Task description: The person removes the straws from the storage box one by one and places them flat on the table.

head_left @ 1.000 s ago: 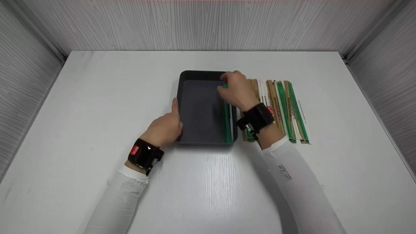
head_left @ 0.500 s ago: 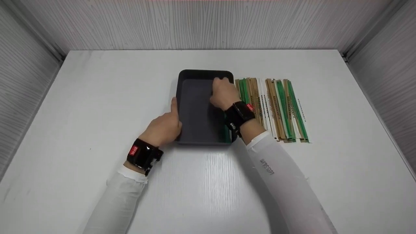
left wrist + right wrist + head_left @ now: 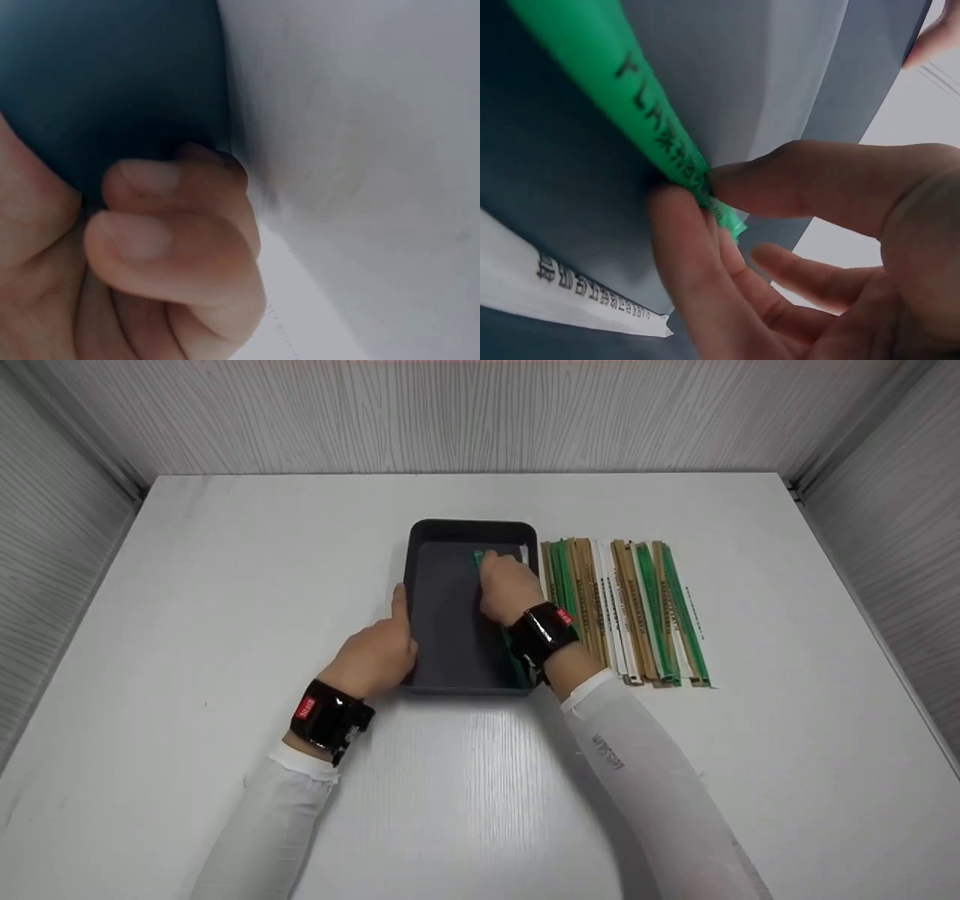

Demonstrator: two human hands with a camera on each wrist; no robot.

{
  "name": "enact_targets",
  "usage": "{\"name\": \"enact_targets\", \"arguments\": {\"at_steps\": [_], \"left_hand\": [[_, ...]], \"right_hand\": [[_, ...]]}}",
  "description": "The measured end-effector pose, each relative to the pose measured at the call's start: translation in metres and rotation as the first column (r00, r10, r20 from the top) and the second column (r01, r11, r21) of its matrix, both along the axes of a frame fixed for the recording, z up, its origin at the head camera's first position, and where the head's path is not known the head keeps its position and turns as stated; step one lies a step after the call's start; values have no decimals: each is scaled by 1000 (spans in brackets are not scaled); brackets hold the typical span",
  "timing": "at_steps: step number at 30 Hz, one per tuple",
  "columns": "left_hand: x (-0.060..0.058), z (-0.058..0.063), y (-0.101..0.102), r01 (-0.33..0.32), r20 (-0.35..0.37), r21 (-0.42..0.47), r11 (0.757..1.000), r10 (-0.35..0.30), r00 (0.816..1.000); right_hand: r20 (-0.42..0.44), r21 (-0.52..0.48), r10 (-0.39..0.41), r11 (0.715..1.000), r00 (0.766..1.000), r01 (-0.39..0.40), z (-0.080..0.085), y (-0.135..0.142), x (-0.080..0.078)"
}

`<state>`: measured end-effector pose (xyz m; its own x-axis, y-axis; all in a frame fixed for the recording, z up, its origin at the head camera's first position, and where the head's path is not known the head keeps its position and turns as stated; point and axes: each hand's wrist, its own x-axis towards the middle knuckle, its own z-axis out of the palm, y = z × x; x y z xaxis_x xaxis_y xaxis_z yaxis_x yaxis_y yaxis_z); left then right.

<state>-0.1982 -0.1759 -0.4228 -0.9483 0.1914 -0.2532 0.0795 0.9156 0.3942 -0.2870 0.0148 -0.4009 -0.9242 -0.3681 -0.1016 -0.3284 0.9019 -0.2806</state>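
A dark grey rectangular tray (image 3: 457, 622) lies on the white table. My left hand (image 3: 375, 656) holds its near left side, the index finger straight along the wall; in the left wrist view the other fingers (image 3: 172, 240) are curled against the tray (image 3: 142, 75). Inside the tray, my right hand (image 3: 511, 587) pinches a green wrapped straw (image 3: 630, 105) between thumb and fingers near its far end. That straw slants, its far tip (image 3: 478, 556) showing beyond the fingers. Beside it, a white wrapped straw (image 3: 592, 289) lies along the tray's right wall.
Right of the tray, wrapped straws (image 3: 630, 611) in green, brown and white lie side by side in a loose row, several overlapping. A wood-grained panel (image 3: 480, 420) stands behind the table, with further panels at both sides.
My right hand has moved left and nearer from the tray's far right corner, drawing the green straw's far end away from the right wall. The left hand stays at the tray.
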Motion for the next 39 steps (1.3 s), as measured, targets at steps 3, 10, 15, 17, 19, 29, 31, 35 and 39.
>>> {"name": "enact_targets", "arguments": {"at_steps": [3,10,15,17,19,29,31,35,39], "left_hand": [[0,1,-1,-3,1,-3,1000,3,1000],[0,1,0,12,-14,0,1000,-12,1000],[1,0,0,12,-18,1,1000,-12,1000],[2,1,-1,12,-21,1,1000,-12,1000],[1,1,0,15,-25,-1,1000,-15,1000],[1,1,0,2,-22,-7,1000,-2,1000],[0,1,1,-1,-13,-2,1000,1,1000],[0,1,1,-2,-7,6,1000,2,1000],[-1,0,0,-3,-9,10,1000,3,1000]], "right_hand": [[16,8,-19,1000,1000,18,1,-2,-1],[22,-44,-10,999,1000,11,-2,-3,2],[4,-139,24,990,1000,-23,-2,0,7],[2,-180,35,983,999,-34,1,2,9],[4,-207,39,978,999,-38,5,5,11],[43,-393,58,919,997,-37,28,24,21],[26,-464,71,884,997,-50,34,31,22],[-43,-562,56,824,997,-71,47,52,25],[-63,-605,-18,796,998,-24,59,80,24]]}}
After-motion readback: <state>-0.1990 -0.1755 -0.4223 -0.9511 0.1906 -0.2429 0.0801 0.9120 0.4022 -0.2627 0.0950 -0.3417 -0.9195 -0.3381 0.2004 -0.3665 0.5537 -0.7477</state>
